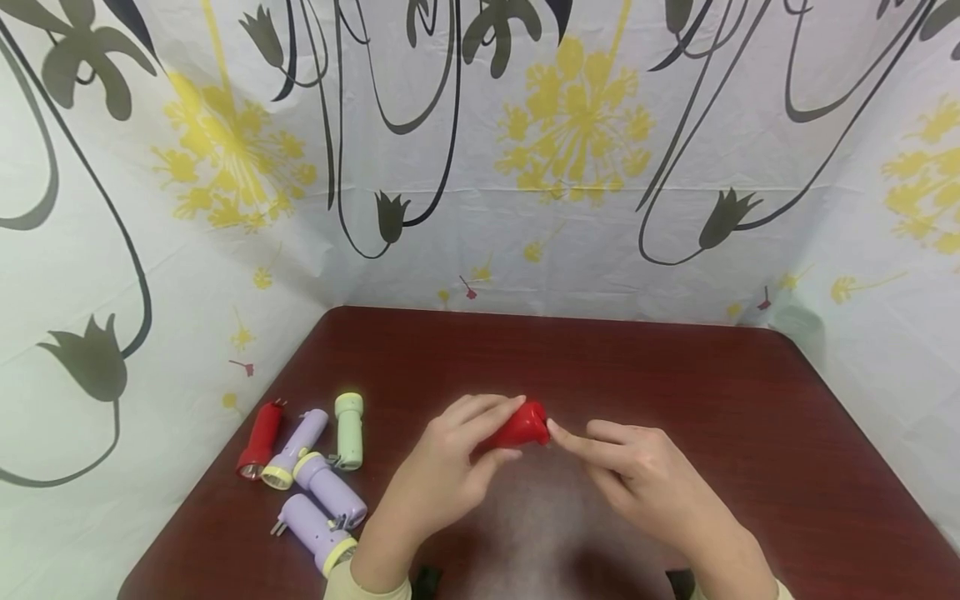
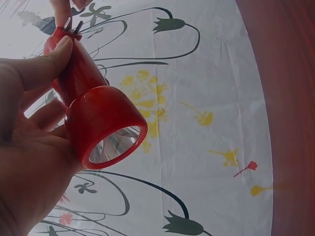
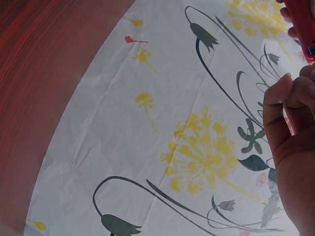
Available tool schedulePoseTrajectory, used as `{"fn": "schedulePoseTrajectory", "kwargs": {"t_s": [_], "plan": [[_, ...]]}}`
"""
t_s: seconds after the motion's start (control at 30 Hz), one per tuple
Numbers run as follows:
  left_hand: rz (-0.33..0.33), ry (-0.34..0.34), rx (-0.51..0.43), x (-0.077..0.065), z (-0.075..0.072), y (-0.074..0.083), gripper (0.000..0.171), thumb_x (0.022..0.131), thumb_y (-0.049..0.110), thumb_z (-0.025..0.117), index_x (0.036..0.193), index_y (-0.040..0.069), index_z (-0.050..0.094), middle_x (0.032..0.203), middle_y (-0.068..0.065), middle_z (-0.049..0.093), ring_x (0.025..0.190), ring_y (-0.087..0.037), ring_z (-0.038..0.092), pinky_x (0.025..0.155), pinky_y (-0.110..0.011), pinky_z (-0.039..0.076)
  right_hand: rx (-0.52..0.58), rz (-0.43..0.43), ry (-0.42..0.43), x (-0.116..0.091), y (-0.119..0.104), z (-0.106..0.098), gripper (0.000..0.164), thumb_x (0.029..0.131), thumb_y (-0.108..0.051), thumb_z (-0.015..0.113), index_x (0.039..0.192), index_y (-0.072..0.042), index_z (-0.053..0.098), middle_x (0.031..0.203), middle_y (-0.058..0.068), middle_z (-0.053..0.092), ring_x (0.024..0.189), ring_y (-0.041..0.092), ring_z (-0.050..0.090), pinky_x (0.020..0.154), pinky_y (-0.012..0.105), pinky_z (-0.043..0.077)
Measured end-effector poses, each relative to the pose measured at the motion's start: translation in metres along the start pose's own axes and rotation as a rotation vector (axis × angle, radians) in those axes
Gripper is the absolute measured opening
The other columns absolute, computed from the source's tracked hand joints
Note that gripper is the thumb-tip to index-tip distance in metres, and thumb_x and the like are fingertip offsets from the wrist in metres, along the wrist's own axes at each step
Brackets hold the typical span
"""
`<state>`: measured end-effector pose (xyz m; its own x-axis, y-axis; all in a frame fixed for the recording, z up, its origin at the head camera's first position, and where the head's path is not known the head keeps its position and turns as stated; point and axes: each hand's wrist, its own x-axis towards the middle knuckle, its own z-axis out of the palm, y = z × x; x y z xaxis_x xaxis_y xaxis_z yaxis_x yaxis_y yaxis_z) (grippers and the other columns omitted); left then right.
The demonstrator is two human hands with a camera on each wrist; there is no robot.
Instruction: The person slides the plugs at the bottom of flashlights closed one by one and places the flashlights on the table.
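A white cloth (image 1: 555, 233) printed with grey tulips and yellow flower heads hangs around the far and side edges of a dark red-brown table (image 1: 675, 375). Over the table's middle, a person's two bare hands meet. The left hand (image 1: 457, 454) is wrapped around a red flashlight (image 1: 525, 423), its thumb lying along the barrel. The right hand (image 1: 637, 471) grips nothing that shows; its index finger reaches out to the flashlight's tail end, touching or nearly so. Five more flashlights lie grouped at the table's left: a second red flashlight (image 1: 262, 435), a pale green flashlight (image 1: 350, 429), and three purple flashlights (image 1: 333, 492) with yellow rims. Smallest of all, two metal prongs (image 2: 78, 27) stand out from the held flashlight's tail, beside the fingertip. Prongs also show on several of the grouped ones. Work on the held flashlight looks to be midway: it is off the table, its prongs out. Whether the other five are finished or waiting, I cannot tell.
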<state>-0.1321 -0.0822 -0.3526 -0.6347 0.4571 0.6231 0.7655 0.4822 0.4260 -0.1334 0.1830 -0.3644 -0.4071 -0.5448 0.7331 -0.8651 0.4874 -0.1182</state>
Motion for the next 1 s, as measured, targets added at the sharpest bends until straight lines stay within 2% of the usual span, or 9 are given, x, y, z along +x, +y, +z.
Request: {"fn": "schedulePoseTrajectory", "kwargs": {"t_s": [0.5, 1.0], "plan": [[0.031, 0.022, 0.031, 0.0000, 0.0012, 0.0003, 0.057, 0.087, 0.015, 0.088, 0.140, 0.013, 0.069, 0.128, -0.005, 0.074, 0.114, -0.018, 0.070, 0.097, -0.032, 0.062, 0.016, 0.013, 0.000, -0.0005, -0.0006, -0.0006, 0.045, 0.114, -0.028, 0.037, 0.130, -0.019, 0.078, 0.071, -0.011, 0.038, 0.066, -0.006, 0.024, 0.059, 0.003, 0.029], [0.011, -0.001, 0.023, 0.0006, 0.0029, 0.0001, 0.057, 0.088, 0.015, 0.087, 0.142, 0.013, 0.068, 0.129, -0.004, 0.074, 0.115, -0.018, 0.070, 0.099, -0.032, 0.062, 0.014, 0.017, 0.002, -0.0007, 0.0000, -0.0012, 0.044, 0.114, -0.028, 0.038, 0.130, -0.020, 0.078, 0.071, -0.011, 0.038, 0.065, -0.005, 0.023, 0.060, 0.003, 0.029]]}}
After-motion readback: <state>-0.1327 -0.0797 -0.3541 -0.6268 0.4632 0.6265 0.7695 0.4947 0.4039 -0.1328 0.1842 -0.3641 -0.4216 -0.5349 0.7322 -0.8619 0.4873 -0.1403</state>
